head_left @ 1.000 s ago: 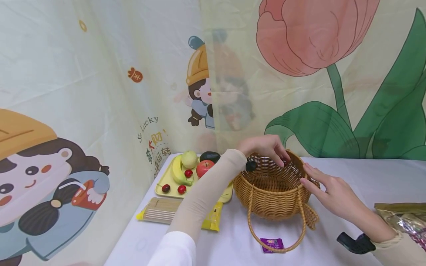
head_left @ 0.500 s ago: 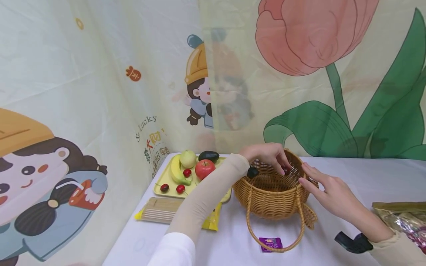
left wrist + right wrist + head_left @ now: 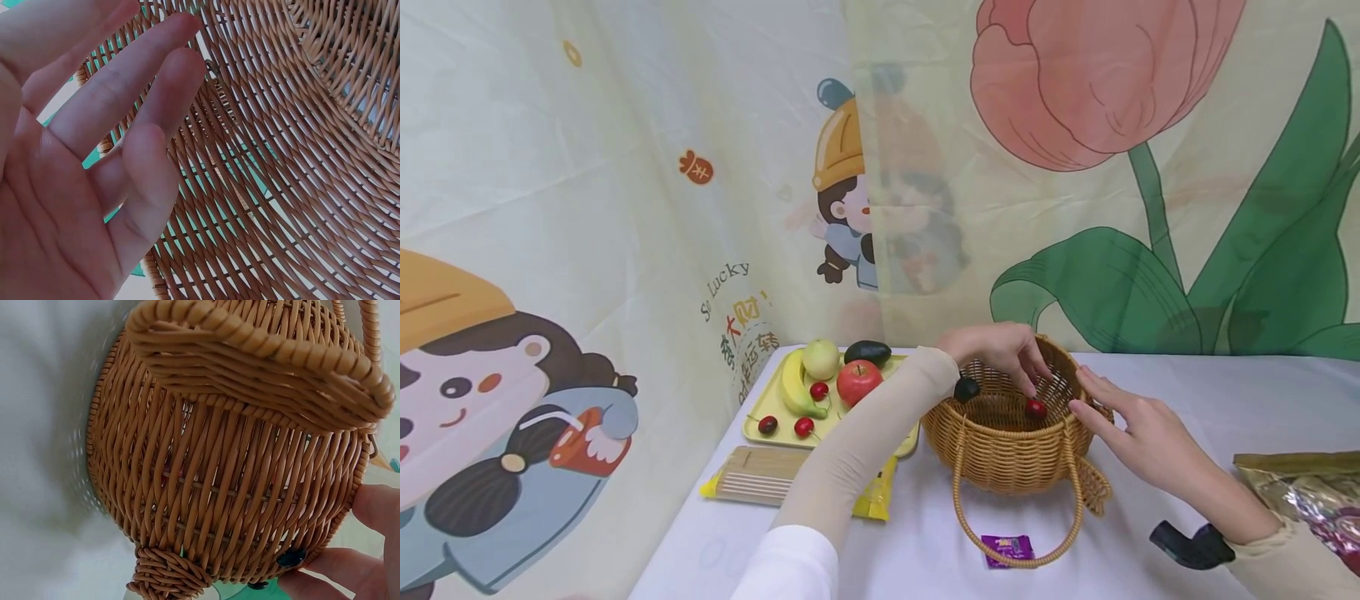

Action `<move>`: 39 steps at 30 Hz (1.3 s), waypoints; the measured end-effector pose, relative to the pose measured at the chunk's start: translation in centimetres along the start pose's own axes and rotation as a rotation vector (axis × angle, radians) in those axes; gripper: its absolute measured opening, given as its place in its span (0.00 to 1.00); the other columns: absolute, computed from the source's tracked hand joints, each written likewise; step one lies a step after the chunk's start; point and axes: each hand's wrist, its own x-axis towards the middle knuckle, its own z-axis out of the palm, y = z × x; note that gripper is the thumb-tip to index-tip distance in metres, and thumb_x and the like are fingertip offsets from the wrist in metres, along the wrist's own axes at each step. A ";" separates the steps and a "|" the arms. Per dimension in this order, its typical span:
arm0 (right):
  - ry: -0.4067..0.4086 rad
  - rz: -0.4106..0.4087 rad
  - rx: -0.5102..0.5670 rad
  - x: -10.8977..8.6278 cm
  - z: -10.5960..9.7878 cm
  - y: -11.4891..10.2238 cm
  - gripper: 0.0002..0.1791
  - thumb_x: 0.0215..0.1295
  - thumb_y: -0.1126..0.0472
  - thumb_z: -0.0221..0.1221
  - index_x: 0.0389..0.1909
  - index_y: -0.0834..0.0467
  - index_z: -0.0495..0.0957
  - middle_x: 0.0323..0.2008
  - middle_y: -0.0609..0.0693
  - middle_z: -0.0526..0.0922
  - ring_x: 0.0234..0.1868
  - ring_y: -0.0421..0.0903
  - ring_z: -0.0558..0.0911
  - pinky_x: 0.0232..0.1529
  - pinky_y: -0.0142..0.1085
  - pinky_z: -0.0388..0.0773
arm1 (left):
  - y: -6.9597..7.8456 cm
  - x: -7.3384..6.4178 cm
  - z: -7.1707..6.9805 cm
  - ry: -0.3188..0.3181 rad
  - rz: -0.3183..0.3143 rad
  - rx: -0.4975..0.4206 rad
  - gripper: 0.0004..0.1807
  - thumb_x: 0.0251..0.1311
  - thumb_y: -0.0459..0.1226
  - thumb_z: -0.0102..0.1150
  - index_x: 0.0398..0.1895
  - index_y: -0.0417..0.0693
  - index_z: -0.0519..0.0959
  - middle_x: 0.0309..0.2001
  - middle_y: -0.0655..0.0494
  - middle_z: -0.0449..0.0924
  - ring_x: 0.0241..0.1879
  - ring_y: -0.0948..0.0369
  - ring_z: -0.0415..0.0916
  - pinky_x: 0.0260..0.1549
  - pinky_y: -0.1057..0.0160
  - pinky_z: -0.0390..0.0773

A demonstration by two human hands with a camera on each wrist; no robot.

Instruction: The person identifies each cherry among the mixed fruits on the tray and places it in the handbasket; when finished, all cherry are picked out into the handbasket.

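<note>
A brown wicker basket [image 3: 1011, 462] stands on the table, its handle folded down toward me. My left hand [image 3: 1003, 350] hangs over its mouth with loosely bent fingers and holds nothing; the left wrist view shows the bare palm and fingers [image 3: 153, 162] beside the woven inner wall. Just under those fingertips, inside the basket, is a red cherry [image 3: 1036, 408]; whether it touches the bottom I cannot tell. My right hand [image 3: 1146, 433] rests extended fingers on the right rim. In the right wrist view, fingertips [image 3: 340, 565] touch the basket's edge near black bead eyes.
Left of the basket, a yellow tray [image 3: 780, 406] bears a banana [image 3: 792, 387], a red apple [image 3: 859, 382], an avocado [image 3: 867, 352], a pale round fruit [image 3: 821, 359] and cherries. Packaged noodles [image 3: 756, 475] lie before it. A purple packet [image 3: 1011, 545] lies under the handle; a shiny bag [image 3: 1307, 492] lies right.
The cherry has left my left fingertips and sits lower in the basket. That hand dipped, then rose slightly, its fingers loosening. My right hand stays at the rim.
</note>
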 end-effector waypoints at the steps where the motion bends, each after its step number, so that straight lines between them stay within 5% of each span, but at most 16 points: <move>1: -0.001 0.001 0.001 0.0 0.0 0.0 0.35 0.78 0.46 0.54 0.76 0.64 0.63 0.72 0.68 0.68 0.66 0.74 0.73 0.58 0.71 0.71 | 0.0 0.0 0.0 -0.003 0.002 -0.007 0.23 0.61 0.39 0.72 0.60 0.47 0.84 0.54 0.52 0.88 0.48 0.70 0.86 0.47 0.79 0.78; 17: 0.001 -0.003 0.007 -0.1 -0.1 0.0 0.35 0.78 0.47 0.54 0.75 0.64 0.63 0.73 0.68 0.67 0.66 0.74 0.73 0.57 0.71 0.72 | 0.0 0.2 -0.2 0.003 0.024 -0.028 0.23 0.62 0.38 0.71 0.60 0.45 0.83 0.56 0.51 0.87 0.52 0.67 0.86 0.47 0.79 0.78; 26: -0.002 0.005 0.015 0.0 0.0 -0.1 0.35 0.78 0.47 0.54 0.75 0.64 0.63 0.73 0.68 0.67 0.66 0.74 0.72 0.58 0.71 0.72 | 0.7 -0.1 -1.8 0.022 -0.010 0.078 0.22 0.60 0.40 0.73 0.58 0.50 0.85 0.51 0.56 0.90 0.49 0.69 0.86 0.49 0.78 0.78; 33: -0.004 0.010 0.019 -0.1 0.0 0.0 0.35 0.79 0.46 0.53 0.75 0.64 0.63 0.73 0.68 0.66 0.67 0.75 0.72 0.57 0.71 0.71 | 0.7 -2.7 -3.4 0.043 0.032 0.105 0.21 0.60 0.40 0.73 0.57 0.49 0.86 0.51 0.53 0.90 0.49 0.68 0.87 0.50 0.75 0.80; 39: -0.002 0.007 0.016 0.0 0.2 0.0 0.35 0.79 0.46 0.53 0.75 0.65 0.63 0.73 0.68 0.66 0.67 0.75 0.71 0.59 0.72 0.70 | 0.0 -7.9 -5.8 0.071 0.029 0.018 0.21 0.64 0.35 0.69 0.60 0.41 0.83 0.57 0.46 0.86 0.54 0.60 0.87 0.52 0.70 0.82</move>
